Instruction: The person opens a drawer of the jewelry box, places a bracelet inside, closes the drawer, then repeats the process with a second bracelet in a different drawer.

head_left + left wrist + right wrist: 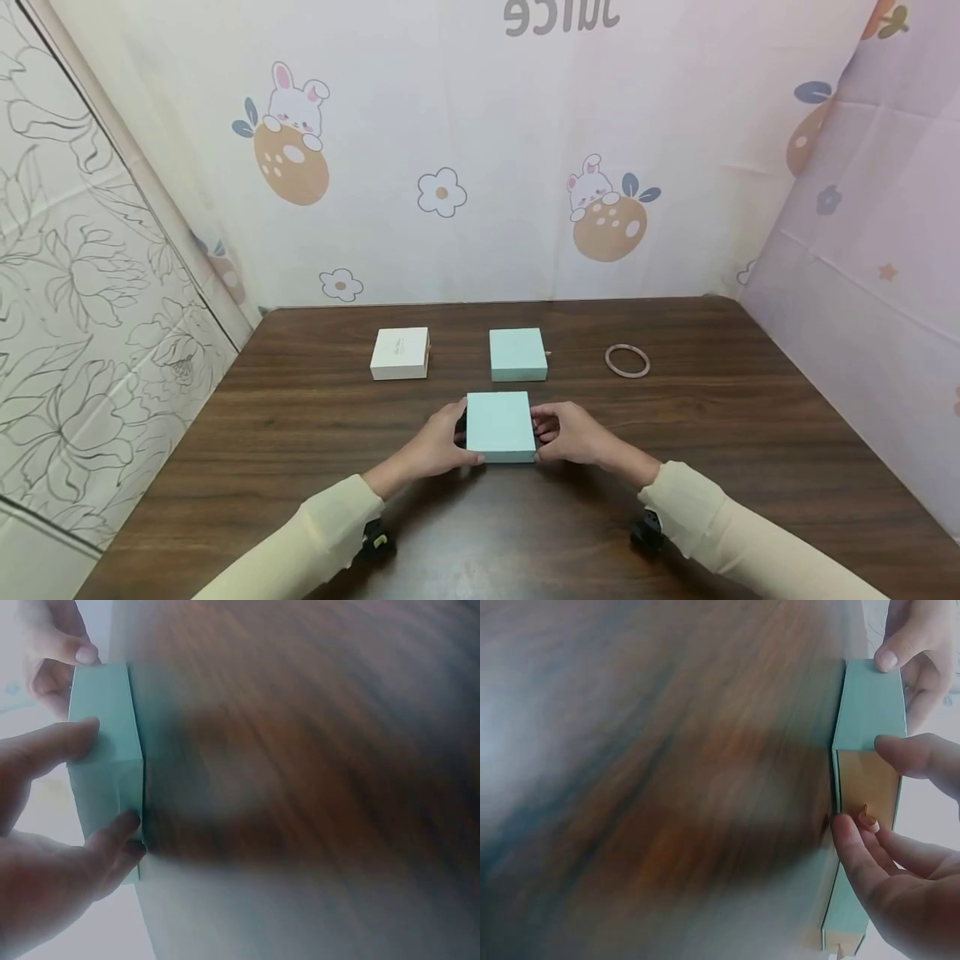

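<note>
A mint-green box (pixel 501 425) lies on the dark wooden table (pixel 300 467) in front of me, and both hands hold it. My left hand (pixel 444 442) grips its left end, thumb and fingers (pixel 112 832) curled on either side. My right hand (pixel 572 433) grips the right end. In the right wrist view that end shows a tan drawer face (pixel 866 776) with a small pull tab (pixel 868 817). My right fingertips (pixel 847 829) lie right beside the tab, and the thumb is on the box's other side.
Further back stand a second mint-green box (pixel 517 353) and a white box (pixel 401 352) to its left. A pale bangle ring (pixel 627 361) lies at the back right. Patterned cloth walls close in the table on three sides.
</note>
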### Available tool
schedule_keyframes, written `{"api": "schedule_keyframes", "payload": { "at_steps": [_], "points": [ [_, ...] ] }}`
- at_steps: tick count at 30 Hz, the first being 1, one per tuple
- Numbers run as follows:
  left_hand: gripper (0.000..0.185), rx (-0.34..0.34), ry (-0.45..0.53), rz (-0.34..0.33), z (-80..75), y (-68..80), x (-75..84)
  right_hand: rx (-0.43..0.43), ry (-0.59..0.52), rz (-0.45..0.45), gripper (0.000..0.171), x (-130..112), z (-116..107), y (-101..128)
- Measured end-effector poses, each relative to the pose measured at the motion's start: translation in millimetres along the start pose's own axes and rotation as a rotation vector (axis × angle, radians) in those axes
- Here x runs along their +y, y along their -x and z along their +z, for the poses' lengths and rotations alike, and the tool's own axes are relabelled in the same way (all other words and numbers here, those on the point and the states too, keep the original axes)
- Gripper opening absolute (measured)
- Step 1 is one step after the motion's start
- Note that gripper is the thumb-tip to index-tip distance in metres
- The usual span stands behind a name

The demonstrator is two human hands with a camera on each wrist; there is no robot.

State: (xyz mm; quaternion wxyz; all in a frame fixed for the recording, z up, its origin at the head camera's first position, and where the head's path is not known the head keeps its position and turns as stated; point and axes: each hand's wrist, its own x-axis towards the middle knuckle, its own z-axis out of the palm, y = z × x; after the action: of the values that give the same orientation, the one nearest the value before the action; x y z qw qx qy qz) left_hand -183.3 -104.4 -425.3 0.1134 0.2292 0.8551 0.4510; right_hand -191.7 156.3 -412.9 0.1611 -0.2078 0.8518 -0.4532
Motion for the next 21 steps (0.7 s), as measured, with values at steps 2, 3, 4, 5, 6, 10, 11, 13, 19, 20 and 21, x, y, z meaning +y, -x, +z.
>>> {"api": "schedule_keyframes", "payload": {
  "at_steps": [2, 3, 4, 5, 6, 10, 11, 13, 19, 20, 21],
  "points": [
    [0.093, 0.009, -0.003, 0.006, -3.0, 0.8, -2.3, -0.002, 0.003, -0.002, 0.066, -1, 2, -3],
    [0.092, 0.011, 0.000, 0.006, -4.6, 1.1, -3.7, -0.003, 0.004, -0.003, 0.065, -1, 3, -5],
    [0.092, 0.011, 0.007, 0.006, -6.4, 1.1, -5.6, -0.003, 0.007, -0.002, 0.065, -2, 4, -7],
    [0.092, 0.013, 0.011, 0.006, -8.5, 1.1, -7.0, -0.002, 0.010, -0.001, 0.065, -3, 6, -9],
    [0.092, 0.014, 0.021, 0.003, -10.6, 1.1, -8.4, 0.000, 0.012, -0.002, 0.064, -4, 7, -11],
    [0.092, 0.030, 0.028, -0.023, -18.4, 0.8, -12.7, 0.008, 0.018, 0.002, 0.064, -8, 12, -21],
    [0.092, 0.039, 0.025, -0.034, -19.9, 0.8, -13.5, 0.011, 0.020, 0.001, 0.063, -8, 13, -24],
    [0.092, 0.050, 0.024, -0.053, -22.7, 0.5, -15.4, 0.012, 0.024, -0.001, 0.063, -9, 15, -28],
    [0.093, 0.078, 0.044, -0.104, -29.9, -0.7, -19.8, 0.020, 0.029, 0.007, 0.062, -12, 21, -42],
    [0.093, 0.081, 0.042, -0.112, -31.2, -0.9, -20.7, 0.021, 0.028, 0.011, 0.061, -13, 21, -44],
    [0.093, 0.083, 0.042, -0.122, -32.6, -1.1, -21.5, 0.021, 0.029, 0.017, 0.061, -13, 23, -47]
  ]
}}
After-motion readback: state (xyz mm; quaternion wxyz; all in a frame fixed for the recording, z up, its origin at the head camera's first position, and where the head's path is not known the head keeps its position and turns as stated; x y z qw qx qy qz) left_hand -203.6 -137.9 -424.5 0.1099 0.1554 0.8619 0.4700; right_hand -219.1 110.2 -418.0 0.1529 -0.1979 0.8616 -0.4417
